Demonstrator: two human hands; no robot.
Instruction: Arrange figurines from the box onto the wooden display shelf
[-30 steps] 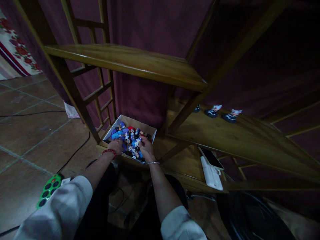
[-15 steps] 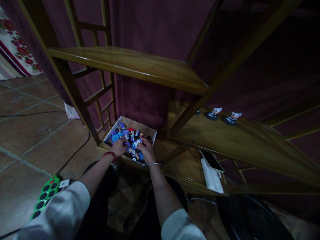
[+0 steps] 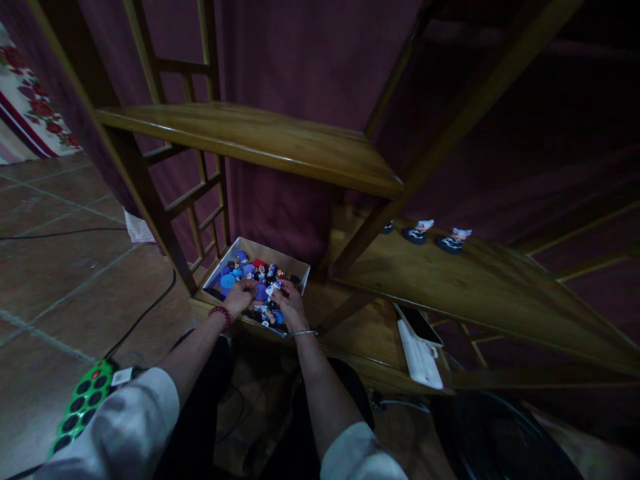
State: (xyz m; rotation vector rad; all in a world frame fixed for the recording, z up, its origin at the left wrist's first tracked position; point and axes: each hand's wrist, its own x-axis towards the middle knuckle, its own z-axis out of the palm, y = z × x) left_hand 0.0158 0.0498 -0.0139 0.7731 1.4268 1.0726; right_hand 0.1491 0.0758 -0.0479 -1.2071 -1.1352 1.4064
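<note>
A white open-topped box (image 3: 295, 259) on the lower shelf holds several small figurines and round blue and purple bases. My left hand (image 3: 241, 297), with a red beaded bracelet at the wrist, reaches into it, fingers closed at the edge of a purple round base (image 3: 261, 292). Opposite, my right hand (image 3: 291, 304) pinches a small white-and-blue figurine (image 3: 273, 289) just beside that base. Whether figurine and base touch is too small to tell. Other figurines (image 3: 268, 315) lie below the hands, and a blue round base (image 3: 227, 281) lies to the left.
Above the box juts a wooden shelf (image 3: 250, 137). Figurines on dark bases (image 3: 453, 241) stand on the right shelf (image 3: 450, 280). A phone (image 3: 423, 325) and a white object (image 3: 420, 357) lie lower right. A green power strip (image 3: 83, 407) with a cable is on the tiled floor.
The purple base has shifted slightly right, closer to the figurine in my right hand. Both hands stay in the box. The whole view has shifted a little.
</note>
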